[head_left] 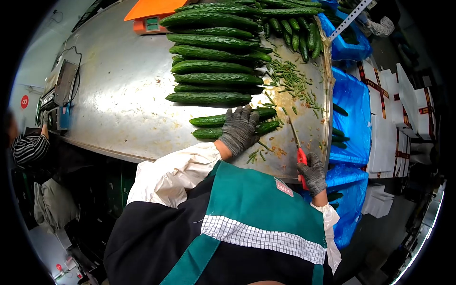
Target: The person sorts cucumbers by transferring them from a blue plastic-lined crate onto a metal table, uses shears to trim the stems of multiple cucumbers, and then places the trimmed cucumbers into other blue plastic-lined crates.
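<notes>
Apron (256, 199): green with a checked white band, lay closest to the lens, over dark clothing.
Cucumber pair (206, 121): two green cucumbers lay side by side on the metal table (118, 99), just in front of the apron.
Left hand (239, 129): grey-gloved, palm down across both cucumbers, fingers a little spread.
Right hand (313, 175): grey-gloved, closed around the red handle of the knife (301, 156) near the table's right edge; blade pointed away from the body, apart from the pair.
Trimmings (289, 78): thin green pieces lay scattered right of the cucumbers, a few near the left hand.
Cucumber row (213, 66): larger ones were lined up roughly parallel beyond the pair.
Far pile (304, 38): more cucumbers were heaped at the far right corner.
Scale (159, 10): orange, stood at the far side beside the row.
Blue-lined containers (354, 114): stood along the right edge, some cucumbers inside.
White boxes (380, 142): were stacked beyond these.
Co-worker (31, 148): striped sleeve, gloved hand at the machine (59, 88) on the left.
</notes>
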